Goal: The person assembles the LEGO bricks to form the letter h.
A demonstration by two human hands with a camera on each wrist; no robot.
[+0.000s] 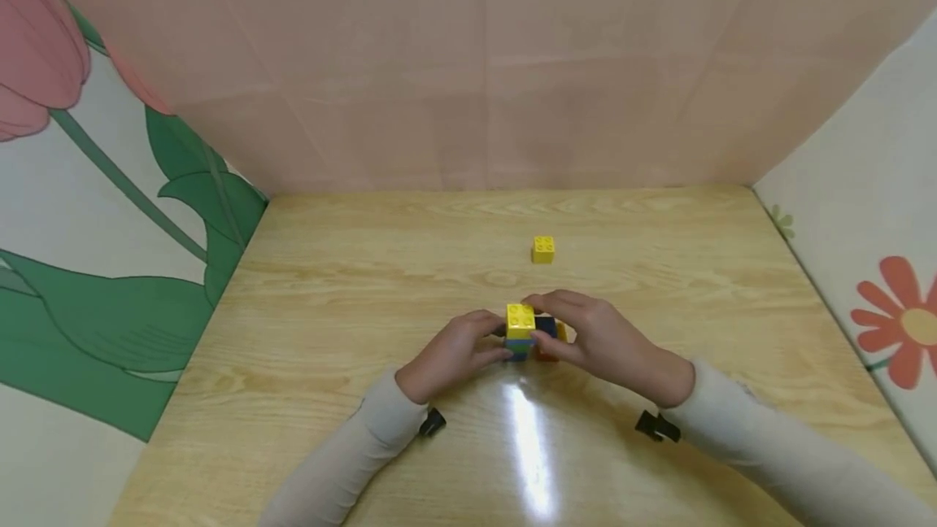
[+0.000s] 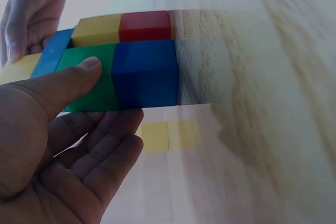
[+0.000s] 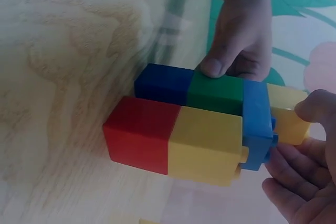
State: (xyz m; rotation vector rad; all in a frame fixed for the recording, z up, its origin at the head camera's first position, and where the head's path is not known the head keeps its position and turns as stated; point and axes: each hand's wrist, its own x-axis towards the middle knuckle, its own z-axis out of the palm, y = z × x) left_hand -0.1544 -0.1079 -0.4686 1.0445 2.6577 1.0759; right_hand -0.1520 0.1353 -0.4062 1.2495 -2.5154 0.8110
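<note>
Fingers (image 1: 567, 309) hold bricks (image 1: 520, 324) (yellow topmost).

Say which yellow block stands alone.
The far yellow block, alone on the table; the other two are stacked, one on the light blue block, one on the red block.

Head view: looked forward and down from above and behind left hand (image 1: 455, 354) and right hand (image 1: 609, 340); farthest off, took in sleeves (image 1: 347, 450), table (image 1: 351, 291) and pink wall (image 1: 476, 80) beyond hands. Left wrist view: close, turned sideways, faced past left thumb across brick stack (image 1: 520, 324) toward right hand. Right wrist view: likewise close, turned opposite way, faced across brick stack toward left hand. All three shared brick stack and both hands; head and left wrist views also shared loose yellow brick (image 1: 543, 251) beyond hands.
</note>
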